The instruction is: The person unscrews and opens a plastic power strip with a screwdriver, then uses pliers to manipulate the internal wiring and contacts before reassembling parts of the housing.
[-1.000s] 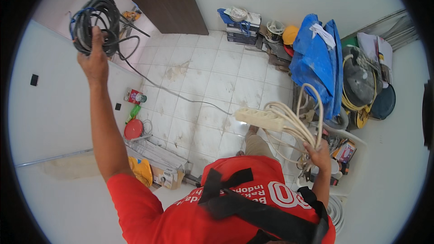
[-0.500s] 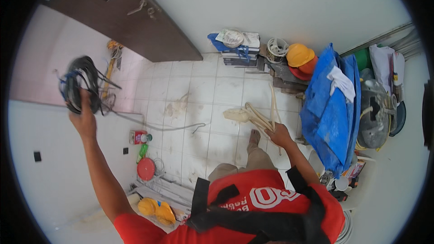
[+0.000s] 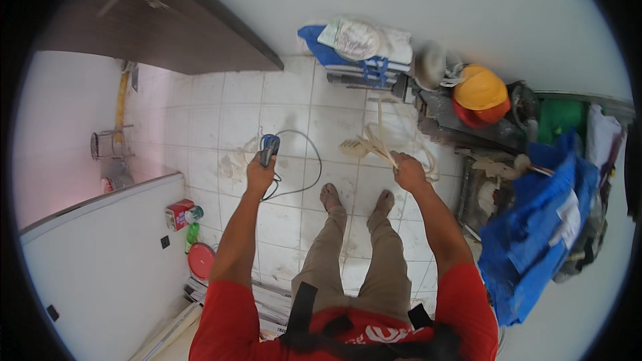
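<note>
From the head view, our left hand [image 3: 259, 175] has its fingers closed on a dark cable [image 3: 304, 160] that loops toward our bare feet. Our right hand [image 3: 408, 172] grips a cream cord bundle [image 3: 378, 144], its long axis running away from us toward the orange helmet [image 3: 480, 90]. Below lies a white tiled floor [image 3: 200, 120].

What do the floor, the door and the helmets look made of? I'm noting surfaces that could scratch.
Floor: glazed ceramic tile, likely; white squares with grout lines, smudged with grime. Door: dark brown, with a faint grain, wood or laminate; which one I can't tell. Helmets: smooth moulded plastic by their look, orange-yellow over red, slightly glossy.
</note>
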`<control>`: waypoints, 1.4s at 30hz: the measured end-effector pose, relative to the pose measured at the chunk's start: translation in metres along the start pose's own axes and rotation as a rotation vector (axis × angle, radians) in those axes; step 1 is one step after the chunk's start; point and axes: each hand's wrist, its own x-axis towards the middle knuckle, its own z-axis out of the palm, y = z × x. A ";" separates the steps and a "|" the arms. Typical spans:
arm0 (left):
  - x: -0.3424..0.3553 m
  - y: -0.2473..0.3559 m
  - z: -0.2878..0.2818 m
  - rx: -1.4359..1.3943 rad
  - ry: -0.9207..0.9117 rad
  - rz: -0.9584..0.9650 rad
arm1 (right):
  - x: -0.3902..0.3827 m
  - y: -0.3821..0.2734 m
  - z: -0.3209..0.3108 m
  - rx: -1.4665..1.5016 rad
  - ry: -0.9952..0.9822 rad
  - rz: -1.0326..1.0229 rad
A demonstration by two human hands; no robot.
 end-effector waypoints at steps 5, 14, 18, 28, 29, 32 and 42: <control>0.041 -0.088 0.153 0.495 -0.116 0.118 | 0.046 0.066 0.128 -0.148 0.061 -0.133; 0.064 -0.197 0.313 0.666 -0.271 0.259 | 0.044 0.177 0.280 -0.569 -0.302 0.192; 0.051 -0.201 0.316 0.668 -0.460 0.016 | -0.006 0.167 0.272 -0.382 -0.253 0.376; -0.214 -0.097 0.110 -0.377 -1.154 0.248 | -0.304 -0.046 0.042 0.593 -0.865 0.034; -0.246 -0.090 0.081 -0.092 -1.363 0.289 | -0.299 -0.074 0.014 0.419 -0.935 -0.166; -0.312 -0.048 0.017 -0.015 -1.579 -0.213 | -0.296 -0.113 -0.042 0.144 -0.906 -0.380; -0.285 0.030 -0.033 -0.013 -1.259 -0.758 | -0.286 -0.086 -0.066 0.529 -0.964 -0.094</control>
